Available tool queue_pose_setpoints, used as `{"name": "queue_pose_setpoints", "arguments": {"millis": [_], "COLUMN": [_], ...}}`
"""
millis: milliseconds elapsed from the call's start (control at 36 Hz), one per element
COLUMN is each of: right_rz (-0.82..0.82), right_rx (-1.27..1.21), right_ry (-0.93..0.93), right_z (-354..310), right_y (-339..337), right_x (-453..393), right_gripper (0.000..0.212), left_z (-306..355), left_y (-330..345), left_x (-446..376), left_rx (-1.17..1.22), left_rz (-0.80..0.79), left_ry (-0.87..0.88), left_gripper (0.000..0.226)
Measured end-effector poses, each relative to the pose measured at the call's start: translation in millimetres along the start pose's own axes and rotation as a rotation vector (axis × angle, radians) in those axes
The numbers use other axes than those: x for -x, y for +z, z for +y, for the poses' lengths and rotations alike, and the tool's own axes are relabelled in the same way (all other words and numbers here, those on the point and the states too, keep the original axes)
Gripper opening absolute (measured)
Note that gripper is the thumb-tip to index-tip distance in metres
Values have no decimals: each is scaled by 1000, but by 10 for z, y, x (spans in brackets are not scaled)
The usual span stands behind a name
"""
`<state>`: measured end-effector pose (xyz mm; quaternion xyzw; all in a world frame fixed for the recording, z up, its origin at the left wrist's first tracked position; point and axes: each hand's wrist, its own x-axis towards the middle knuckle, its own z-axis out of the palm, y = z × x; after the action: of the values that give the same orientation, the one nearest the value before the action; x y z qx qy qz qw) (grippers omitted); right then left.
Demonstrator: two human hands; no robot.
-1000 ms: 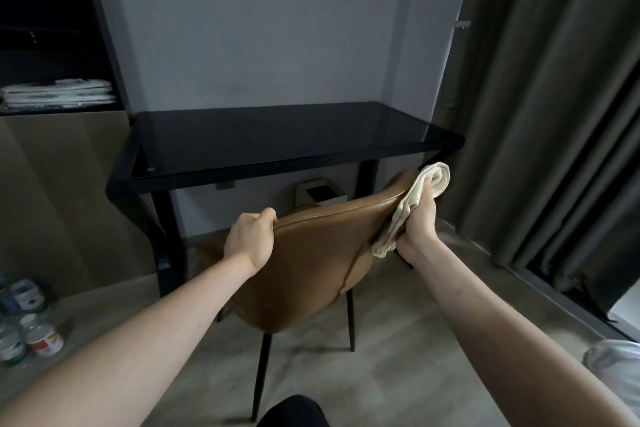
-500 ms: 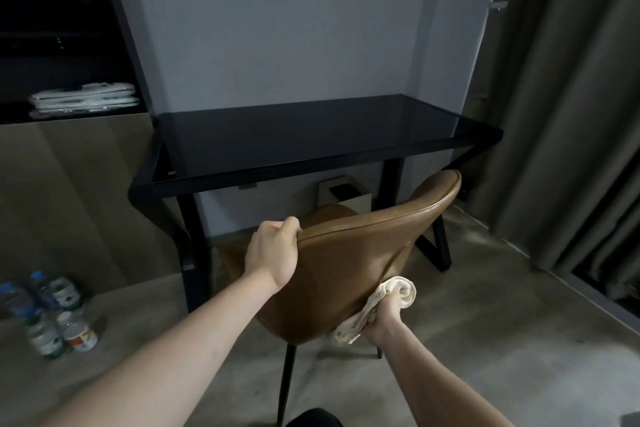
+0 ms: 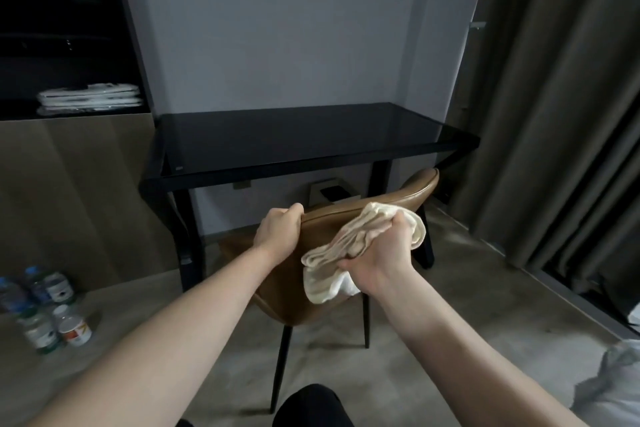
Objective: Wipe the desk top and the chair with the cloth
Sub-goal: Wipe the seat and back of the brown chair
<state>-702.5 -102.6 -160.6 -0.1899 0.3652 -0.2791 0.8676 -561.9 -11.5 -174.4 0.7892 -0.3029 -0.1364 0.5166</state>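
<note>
the curtain (image 3: 561, 114) hangs full height along the right side of the room. the desk (image 3: 311, 135) stands against the back wall, its dark glossy top bare of anything that can be made out; whether it has been wiped cannot be told. a wood-fronted cabinet (image 3: 69, 191) adjoins the desk's left edge, with folded white items (image 3: 90, 99) on the shelf above. the chair (image 3: 398, 199), brown with black legs, stands in front of the desk's front edge, its back turned toward the person. the left hand (image 3: 277, 236) grips the top rim of the chair back near its left end, fingers curled over the edge, evidently to steady the chair against the wiping pressure. the right hand (image 3: 381, 253) is closed tight around the bunched cream cloth (image 3: 346, 250), pressing it flat against the rear face of the chair back just under the top rim; a loose tail of cloth hangs below the fist. judgement: the chair back is the step in hand, with the seat likely outstanding. bottles (image 3: 41, 305) and a small tub (image 3: 74, 331) stand on the floor at the cabinet's foot.
</note>
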Motion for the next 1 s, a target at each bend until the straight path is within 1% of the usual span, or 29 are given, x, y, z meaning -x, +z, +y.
{"name": "queue_pose_setpoints", "arguments": {"millis": [28, 83, 139, 167, 222, 250, 278, 389, 444, 472, 500, 528, 583, 694, 750, 833, 917, 1000], "right_rz": [-14, -14, 35, 78, 202, 259, 298, 389, 374, 335, 274, 230, 194, 202, 184, 100, 47, 9], "right_rx": [-6, -15, -16, -9, 34, 49, 34, -65, -55, -41, -49, -51, -59, 5, 44, 121, 163, 141], "right_ry": [-20, -49, -95, -114, -135, -143, -149, -113, -39, 21, 95, 156, 234, 299, 266, 93, 40, 1], "right_z": [25, 138, 280, 344, 476, 551, 626, 929, 1073, 1137, 1177, 1199, 1203, 1102, 1026, 864, 643, 374], "right_y": [18, 47, 71, 81, 79, 68, 35, -138, -280, -344, -406, -455, -529, -509, -476, -391, -259, -98], "right_x": [28, 16, -34, -57, -87, -114, -168, -549, -798, -890, -937, -962, -997, -926, -884, -798, -602, -289], "right_gripper": [77, 86, 94, 89, 61, 52, 50, 62, 77, 87, 91, 87, 79, 82, 77, 60, 58, 57], "left_z": [7, 20, 25, 23, 13, 2, -6, -34, -61, -85, -108, -129, -144, -121, -112, -88, -43, 21], "left_y": [-13, -29, -36, -37, -30, -22, -16, -2, 17, 29, 39, 44, 49, 46, 46, 38, 13, -15], "left_x": [10, 23, 16, 10, -4, -11, -16, -55, -90, -109, -128, -141, -147, -137, -126, -100, -61, -5], "left_rx": [-2, -8, -7, -7, -20, -26, -29, -15, -13, -15, -14, -12, -9, -7, -15, -10, -2, -13], "left_rz": [-14, -43, -47, -40, -30, -35, -42, -42, -32, -27, -22, -16, -12, -10, -14, -20, -17, -23], "left_ry": [3, 10, 8, -2, -23, -27, -27, -21, -9, -4, -2, -2, -4, -7, -8, -19, -41, -82], "left_gripper": [41, 41, 43, 43, 43, 43, 42, 43, 43, 44, 45, 45, 46, 48, 49, 47, 43, 43]}}
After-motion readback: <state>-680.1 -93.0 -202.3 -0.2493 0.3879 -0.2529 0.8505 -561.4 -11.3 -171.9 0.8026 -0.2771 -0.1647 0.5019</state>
